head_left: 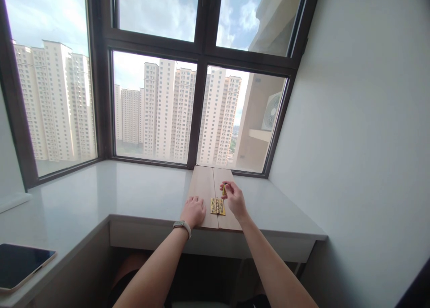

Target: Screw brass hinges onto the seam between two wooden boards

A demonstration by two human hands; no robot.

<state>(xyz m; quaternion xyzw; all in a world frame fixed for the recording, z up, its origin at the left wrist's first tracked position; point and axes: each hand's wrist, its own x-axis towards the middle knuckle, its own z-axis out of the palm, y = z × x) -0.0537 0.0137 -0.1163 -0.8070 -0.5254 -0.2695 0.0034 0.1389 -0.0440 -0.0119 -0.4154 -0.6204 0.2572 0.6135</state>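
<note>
Two long wooden boards [204, 182] lie side by side on the white counter, with a narrow seam between them. Across the seam sits a brass-coloured hinge [217, 206] with small dark screws or holes, too small to tell which. My right hand [234, 197] grips a screwdriver [224, 190] with a yellow and black handle, its shaft pointing down to the right leaf of the hinge. Left of the hinge, my left hand [195, 210] rests flat on the left board, fingers slightly apart and holding nothing.
The white counter [144, 191] runs beneath the windows, its front edge close to my forearms. A dark-screened tablet [23, 264] lies at the far left. A white wall [352, 119] rises on the right. Window frames stand behind the boards.
</note>
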